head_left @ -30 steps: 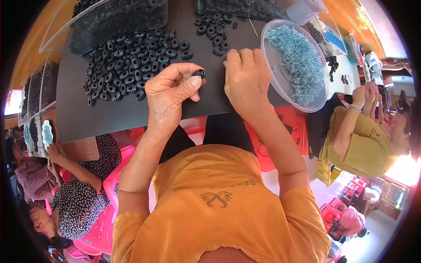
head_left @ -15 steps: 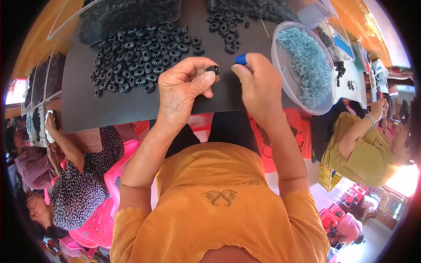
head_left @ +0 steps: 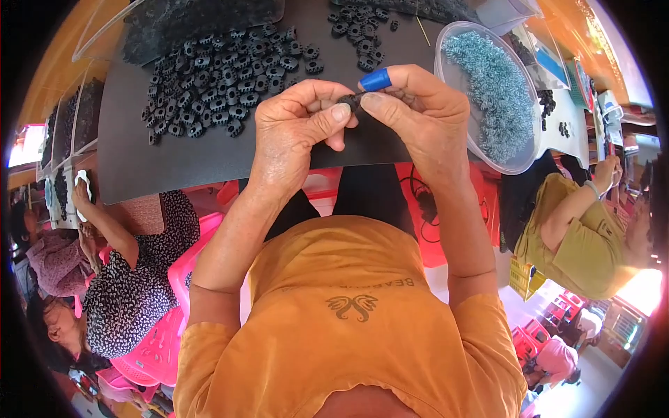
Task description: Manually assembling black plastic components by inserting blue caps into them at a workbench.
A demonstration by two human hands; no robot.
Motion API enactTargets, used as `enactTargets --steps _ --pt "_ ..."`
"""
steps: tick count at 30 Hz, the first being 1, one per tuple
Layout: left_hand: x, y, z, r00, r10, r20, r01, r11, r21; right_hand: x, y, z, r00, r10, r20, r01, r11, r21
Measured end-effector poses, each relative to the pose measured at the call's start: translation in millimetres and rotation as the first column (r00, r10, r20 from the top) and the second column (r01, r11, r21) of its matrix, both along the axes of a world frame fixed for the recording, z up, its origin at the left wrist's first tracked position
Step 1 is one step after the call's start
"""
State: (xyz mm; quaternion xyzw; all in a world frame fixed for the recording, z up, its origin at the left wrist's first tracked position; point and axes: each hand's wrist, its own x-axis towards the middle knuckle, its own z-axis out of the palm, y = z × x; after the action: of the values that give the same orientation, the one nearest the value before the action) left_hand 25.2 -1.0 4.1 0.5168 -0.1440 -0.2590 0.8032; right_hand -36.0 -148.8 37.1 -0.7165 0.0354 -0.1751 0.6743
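Workroom, pinkish floor, red and pink chairs around. Dark tabletop (head_left: 188, 164) fills the upper middle. Co-worker in a black-and-white patterned top (head_left: 132, 317) at left, another in an olive top (head_left: 578, 258) at right. Clear bin (head_left: 104, 29) with black pieces, top left of table. Clear round tray (head_left: 454, 73) at right, bluish coil springs (head_left: 498, 97) heaped in it. Big loose pile of black parts (head_left: 216, 83) in front of the bin. Left hand (head_left: 296, 122) and right hand (head_left: 428, 122) close together over the table's near side. Smaller cluster of parts (head_left: 359, 31) beyond them, thin stick (head_left: 424, 31) nearby. Blue finger cover (head_left: 376, 79) on right index finger. Small black piece (head_left: 347, 102) pinched by left thumb and fingers, mostly hidden; right thumb and index at its right end, can't tell if gripping.
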Motion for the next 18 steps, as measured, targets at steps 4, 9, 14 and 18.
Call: enactTargets --steps 4,9,14,18 --pt "1 0 0 1.0 0.003 -0.016 -0.003 1.0 -0.004 0 -2 2 1.0 0.026 -0.002 -0.026 1.0 0.003" --pt "8 3 -2 0.99 -0.05 -0.131 0.033 0.992 -0.124 3 -4 8 1.0 -0.005 -0.03 0.003 0.998 -0.061" --pt "7 2 -3 0.992 -0.037 -0.125 0.021 0.992 -0.124 6 3 13 1.0 0.023 -0.019 -0.024 0.998 -0.05" --pt "7 2 -4 0.996 -0.02 -0.085 0.011 0.994 -0.111 9 3 13 0.999 0.045 -0.021 -0.046 0.997 -0.068"
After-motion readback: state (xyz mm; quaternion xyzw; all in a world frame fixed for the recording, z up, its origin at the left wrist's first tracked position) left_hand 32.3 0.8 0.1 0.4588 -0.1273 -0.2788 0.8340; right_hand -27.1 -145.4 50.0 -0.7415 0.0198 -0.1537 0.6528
